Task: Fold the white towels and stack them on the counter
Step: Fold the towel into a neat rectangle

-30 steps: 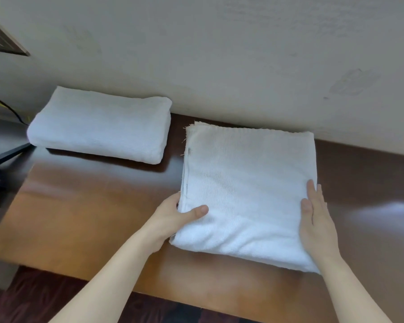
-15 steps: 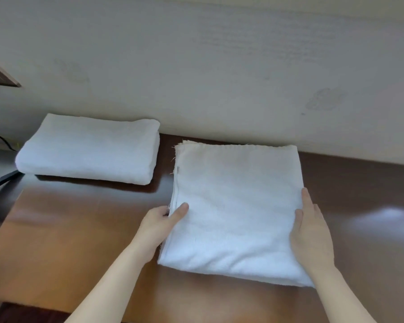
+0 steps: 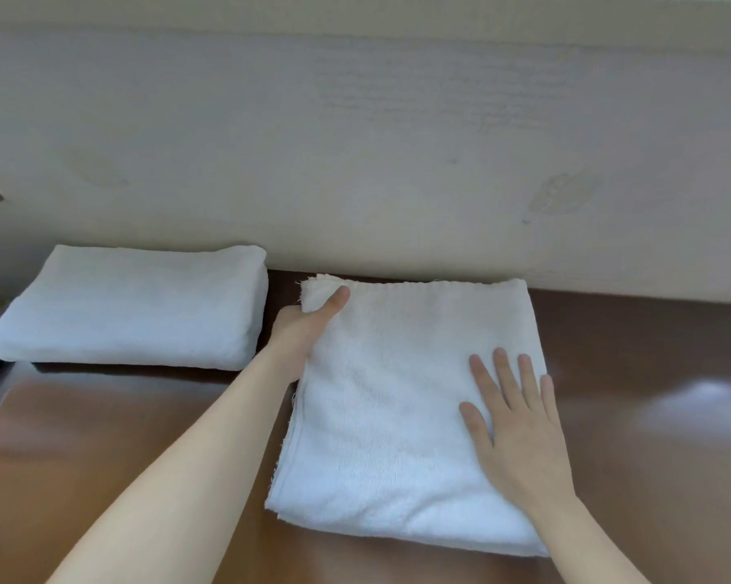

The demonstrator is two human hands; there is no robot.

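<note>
- While the square-folded towel (image 3: 397,415) lies flat on the brown counter (image 3: 102,457), both hands are on it.
- Left hand (image 3: 300,335) pinches its far left corner, thumb on top, the other fingers hidden beneath.
- Right hand (image 3: 519,432) rests flat on its right side, fingers straight and slightly apart.
- Second towel (image 3: 136,305), folded thick, sits to the left, not touching it, against the wall (image 3: 355,162).

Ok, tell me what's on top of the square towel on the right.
The right hand lies flat and open on the square towel. The left hand grips its far left corner, thumb on top; the fingers underneath are hidden. Nothing else lies on it.
</note>
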